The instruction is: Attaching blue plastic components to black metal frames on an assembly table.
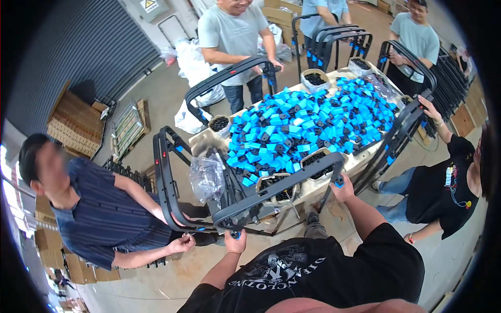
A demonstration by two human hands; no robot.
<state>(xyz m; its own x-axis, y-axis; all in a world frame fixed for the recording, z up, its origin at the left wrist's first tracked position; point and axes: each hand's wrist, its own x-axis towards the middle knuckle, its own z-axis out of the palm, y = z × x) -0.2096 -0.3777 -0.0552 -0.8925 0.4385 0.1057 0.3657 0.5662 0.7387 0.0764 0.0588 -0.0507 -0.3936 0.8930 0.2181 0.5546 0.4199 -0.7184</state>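
Left hand [236,242] is clenching one end of a dark U-shaped frame [284,185], matte, smooth-moulded plastic, with a small blue clip at the grip. The frame is spanning from that hand toward 1 o'clock, where the right hand [343,189] is grasping its other end beside another blue clip. Beyond the frame, at 12 o'clock, the worktop [360,156] is carrying a heap of glossy blue-and-black blocky clips [308,125] and round tubs of small black parts [315,78].
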